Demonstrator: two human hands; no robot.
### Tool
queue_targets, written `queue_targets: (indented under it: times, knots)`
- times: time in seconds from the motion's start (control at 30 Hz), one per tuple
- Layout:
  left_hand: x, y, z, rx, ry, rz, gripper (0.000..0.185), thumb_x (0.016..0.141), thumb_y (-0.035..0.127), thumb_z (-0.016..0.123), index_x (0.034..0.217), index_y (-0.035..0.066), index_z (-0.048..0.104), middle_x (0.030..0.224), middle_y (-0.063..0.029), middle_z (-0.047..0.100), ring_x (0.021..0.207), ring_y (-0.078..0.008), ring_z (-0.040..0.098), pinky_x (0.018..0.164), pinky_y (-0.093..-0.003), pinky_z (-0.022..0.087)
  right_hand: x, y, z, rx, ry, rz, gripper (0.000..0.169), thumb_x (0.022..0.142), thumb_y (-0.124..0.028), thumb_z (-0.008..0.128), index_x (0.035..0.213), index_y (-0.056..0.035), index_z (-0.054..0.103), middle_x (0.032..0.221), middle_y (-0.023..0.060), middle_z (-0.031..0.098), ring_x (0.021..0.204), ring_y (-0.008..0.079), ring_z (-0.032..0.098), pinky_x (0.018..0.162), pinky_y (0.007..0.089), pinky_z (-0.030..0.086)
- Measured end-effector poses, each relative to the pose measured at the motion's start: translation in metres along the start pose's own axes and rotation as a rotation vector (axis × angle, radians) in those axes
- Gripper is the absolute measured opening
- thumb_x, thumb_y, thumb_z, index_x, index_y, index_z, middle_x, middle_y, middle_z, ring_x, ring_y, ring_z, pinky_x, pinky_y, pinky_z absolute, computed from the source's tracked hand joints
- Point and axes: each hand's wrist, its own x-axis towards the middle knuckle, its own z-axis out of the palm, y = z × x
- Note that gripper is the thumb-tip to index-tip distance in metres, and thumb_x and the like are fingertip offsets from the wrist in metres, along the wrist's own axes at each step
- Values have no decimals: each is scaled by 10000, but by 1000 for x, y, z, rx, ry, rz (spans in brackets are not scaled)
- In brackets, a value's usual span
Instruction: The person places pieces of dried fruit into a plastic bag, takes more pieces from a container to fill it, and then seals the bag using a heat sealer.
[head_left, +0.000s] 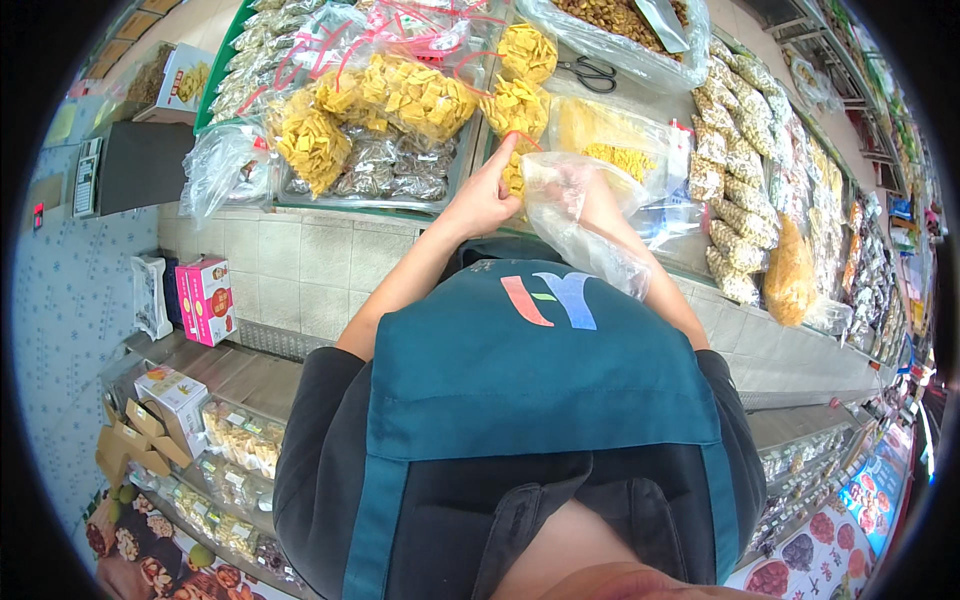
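My left hand (484, 195) is at the front edge of the counter. Its fingers curl around a small clear bag of yellow chips (513, 176), with the index finger by a red tie. Beside it, my right hand (577, 187) shows blurrily through a clear plastic bag (551, 206) that drapes over it and hangs toward my forearm. I cannot tell whether that hand is inside the bag or behind it, and its fingers are mostly hidden. Just beyond my left hand lie two filled bags of yellow chips, one nearer (516, 107) and one farther (527, 52).
Black-handled scissors (592, 75) lie beyond my hands. A large open bag of brown pieces (622, 26) stands at the back. To the right are an open bag with yellow crumbs (622, 157) and rows of packed nuts (739, 165). More chip bags (420, 94) are heaped at left.
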Motion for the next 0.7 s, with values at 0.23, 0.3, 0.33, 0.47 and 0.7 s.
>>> queue_targets:
  times: [0.23,0.3,0.33,0.47,0.7]
  knots:
    - [4,-11,-25,9,20,31,905,710,-54,491,1536,72,143,1340,-64,521,590,-64,428,567,-227,413,27,13,-40,144,279,-83,232,853,-105,629,1066,-36,692,890,64,708,781,147,626,728,290,494]
    - [3,-13,-25,-11,-1,22,901,708,-52,486,1534,67,148,1322,-62,529,591,-66,429,567,-231,412,49,17,-48,-116,362,-155,259,861,-90,619,1108,-33,673,897,82,710,771,137,626,707,287,497]
    - [2,-13,-26,-21,-8,19,899,706,-50,483,1533,64,150,1313,-60,533,591,-67,429,567,-233,412,57,-5,-51,-171,377,-231,270,863,-98,618,1121,-33,667,904,96,711,769,150,632,705,296,500]
    - [1,4,-29,95,-62,-71,890,710,-8,535,1521,64,175,1390,-191,483,705,-188,586,688,-301,491,104,-49,-32,-568,344,-364,286,857,-143,589,1111,-32,657,990,201,687,913,328,663,792,399,520]
    - [3,-14,-30,100,-42,-8,899,726,12,579,1514,33,147,1448,-203,414,844,-248,631,794,-321,500,198,-33,11,-952,-123,35,331,812,-227,594,1100,-77,655,1125,200,655,1080,359,614,897,446,484]
